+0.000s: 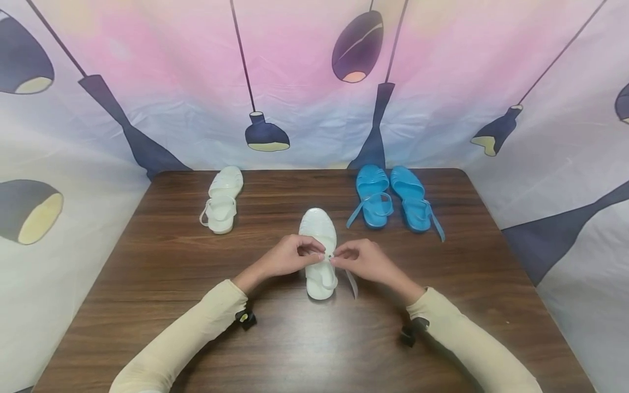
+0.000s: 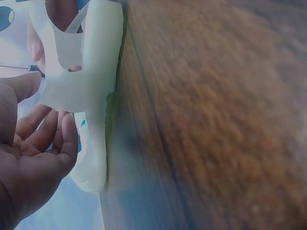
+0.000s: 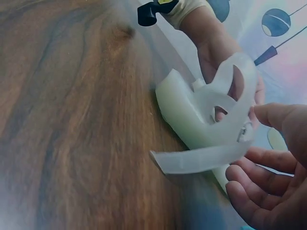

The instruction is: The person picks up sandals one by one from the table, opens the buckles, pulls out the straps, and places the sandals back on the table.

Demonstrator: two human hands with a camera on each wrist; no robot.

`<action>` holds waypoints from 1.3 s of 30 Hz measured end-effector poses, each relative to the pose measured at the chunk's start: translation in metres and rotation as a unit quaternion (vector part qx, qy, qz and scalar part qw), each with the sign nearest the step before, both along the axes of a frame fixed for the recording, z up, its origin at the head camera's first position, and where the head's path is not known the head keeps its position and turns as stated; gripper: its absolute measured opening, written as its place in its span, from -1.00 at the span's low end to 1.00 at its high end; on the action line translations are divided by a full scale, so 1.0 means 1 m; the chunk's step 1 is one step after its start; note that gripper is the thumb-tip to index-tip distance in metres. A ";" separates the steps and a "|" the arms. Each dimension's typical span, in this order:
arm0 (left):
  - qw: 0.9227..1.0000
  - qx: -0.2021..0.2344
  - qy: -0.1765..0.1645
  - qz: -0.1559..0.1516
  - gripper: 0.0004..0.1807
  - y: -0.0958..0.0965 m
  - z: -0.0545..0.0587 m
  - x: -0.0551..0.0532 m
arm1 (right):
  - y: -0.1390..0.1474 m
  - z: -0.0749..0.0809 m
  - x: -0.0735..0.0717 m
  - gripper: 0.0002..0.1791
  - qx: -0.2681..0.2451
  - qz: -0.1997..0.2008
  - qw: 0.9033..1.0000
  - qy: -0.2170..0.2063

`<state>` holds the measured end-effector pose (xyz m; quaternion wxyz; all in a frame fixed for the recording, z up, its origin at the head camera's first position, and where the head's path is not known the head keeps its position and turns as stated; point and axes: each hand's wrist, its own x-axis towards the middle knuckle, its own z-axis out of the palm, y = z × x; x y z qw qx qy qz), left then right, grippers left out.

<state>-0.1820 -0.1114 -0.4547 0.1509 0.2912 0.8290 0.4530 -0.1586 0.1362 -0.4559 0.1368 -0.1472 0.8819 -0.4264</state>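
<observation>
A white sandal (image 1: 316, 221) lies upright on the table, toe away from me, between both hands. My left hand (image 1: 290, 255) reaches over from its left side and pinches the ankle strap near the buckle with thumb and fingertips. From the right, my right hand (image 1: 363, 259) holds the same strap by the small buckle (image 3: 244, 132), thumb above and fingers curled below. The strap's loose end (image 3: 196, 160) hangs out past the sandal's right side. Exact fingertip contact is partly hidden.
Another white sandal (image 1: 228, 183) stands at the table's back left. Two blue sandals, one left (image 1: 371, 177) and one right (image 1: 407, 183), stand side by side at the back right, straps hanging out. A printed cloth (image 1: 304, 65) hangs behind the wooden table (image 1: 172, 262).
</observation>
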 end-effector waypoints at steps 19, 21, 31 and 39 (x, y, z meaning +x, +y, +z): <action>0.999 -0.011 0.034 -0.016 -0.84 0.002 -0.005 0.000 | -0.016 -0.007 0.013 -0.81 -0.057 -0.060 0.995 0.056; 0.999 -0.007 0.038 -0.019 -0.86 0.002 -0.005 -0.001 | -0.016 -0.008 0.014 -0.82 -0.060 -0.064 0.994 0.064; 0.999 0.000 0.052 -0.004 -0.87 -0.005 -0.005 -0.003 | -0.015 -0.009 0.016 -0.82 -0.071 -0.064 0.992 0.077; 0.999 0.012 0.044 -0.001 -0.87 -0.009 -0.004 -0.004 | -0.017 -0.008 0.017 -0.83 -0.064 -0.066 0.992 0.081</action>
